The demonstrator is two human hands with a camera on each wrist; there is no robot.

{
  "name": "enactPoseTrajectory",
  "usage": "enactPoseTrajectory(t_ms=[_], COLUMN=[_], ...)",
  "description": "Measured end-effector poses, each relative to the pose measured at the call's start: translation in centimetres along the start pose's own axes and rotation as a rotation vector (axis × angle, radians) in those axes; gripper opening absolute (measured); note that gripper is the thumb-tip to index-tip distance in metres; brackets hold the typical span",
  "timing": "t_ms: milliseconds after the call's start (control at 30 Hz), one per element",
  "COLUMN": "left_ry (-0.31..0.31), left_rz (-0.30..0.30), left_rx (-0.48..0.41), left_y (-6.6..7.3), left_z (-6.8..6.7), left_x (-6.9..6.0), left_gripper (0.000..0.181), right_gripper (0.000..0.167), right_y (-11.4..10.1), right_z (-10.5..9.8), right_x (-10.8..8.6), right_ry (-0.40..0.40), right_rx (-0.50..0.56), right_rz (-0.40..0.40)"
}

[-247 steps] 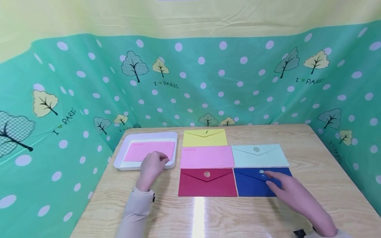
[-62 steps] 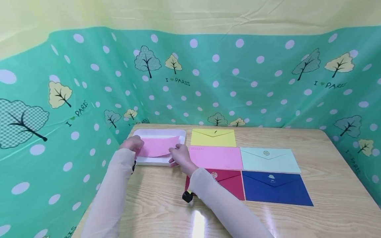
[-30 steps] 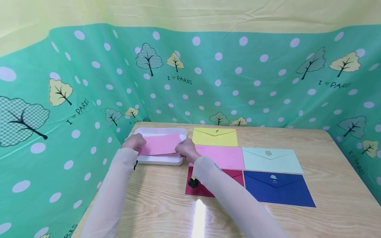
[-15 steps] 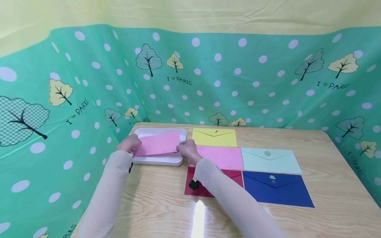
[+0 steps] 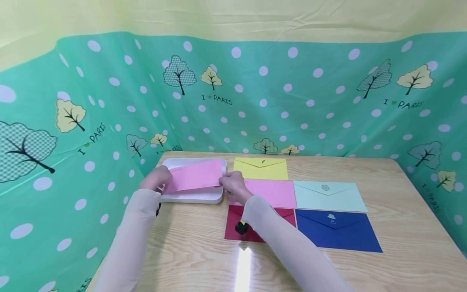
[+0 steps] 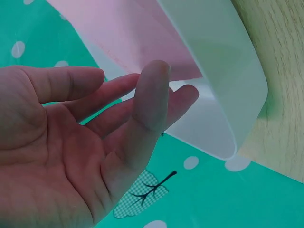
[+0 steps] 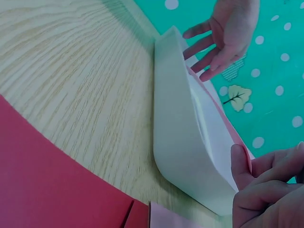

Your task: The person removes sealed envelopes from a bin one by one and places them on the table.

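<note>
A pink envelope lies tilted over the shallow white tray at the back left. My right hand pinches its right end; in the right wrist view the thumb and fingers hold the paper's edge. Beside the envelope's left end is my left hand. The left wrist view shows that hand palm toward the camera, its fingers loosely bent and holding nothing, close to the pink paper. Whether the left fingertips touch the envelope, I cannot tell.
Right of the tray, several envelopes lie on the wooden table: yellow, another pink one, mint, blue and crimson. My right forearm crosses over the crimson one. A green dotted cloth hangs behind.
From above the blue envelope my right hand has come to the tray and taken the pink envelope's right end, which has risen slightly. My left hand has shifted to the envelope's left end.
</note>
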State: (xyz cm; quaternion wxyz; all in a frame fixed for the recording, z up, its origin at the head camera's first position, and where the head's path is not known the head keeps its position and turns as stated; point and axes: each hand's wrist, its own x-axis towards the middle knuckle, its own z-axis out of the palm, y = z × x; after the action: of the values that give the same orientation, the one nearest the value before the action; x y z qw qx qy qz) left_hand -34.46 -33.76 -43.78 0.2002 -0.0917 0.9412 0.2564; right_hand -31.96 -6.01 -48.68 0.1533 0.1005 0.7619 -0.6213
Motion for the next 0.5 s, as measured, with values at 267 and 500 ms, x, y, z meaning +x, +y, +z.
enactPoseTrajectory(t_ms=[267,500], left_ry=[0.030,0.105], left_rz=[0.058,0.134], left_rx=[-0.092,-0.049], left_y=[-0.1,0.6], left_z=[0.3,1.2], left_x=[-1.0,-1.6], left_gripper=[0.046,0.058], right_gripper=[0.030,0.037], right_y=[0.3,0.6], right_z=[-1.6,-2.4], right_x=[-1.1,-1.3], right_ry=[0.009,0.033], right_rx=[0.032,0.019], right_rz=[-0.038,-0.034])
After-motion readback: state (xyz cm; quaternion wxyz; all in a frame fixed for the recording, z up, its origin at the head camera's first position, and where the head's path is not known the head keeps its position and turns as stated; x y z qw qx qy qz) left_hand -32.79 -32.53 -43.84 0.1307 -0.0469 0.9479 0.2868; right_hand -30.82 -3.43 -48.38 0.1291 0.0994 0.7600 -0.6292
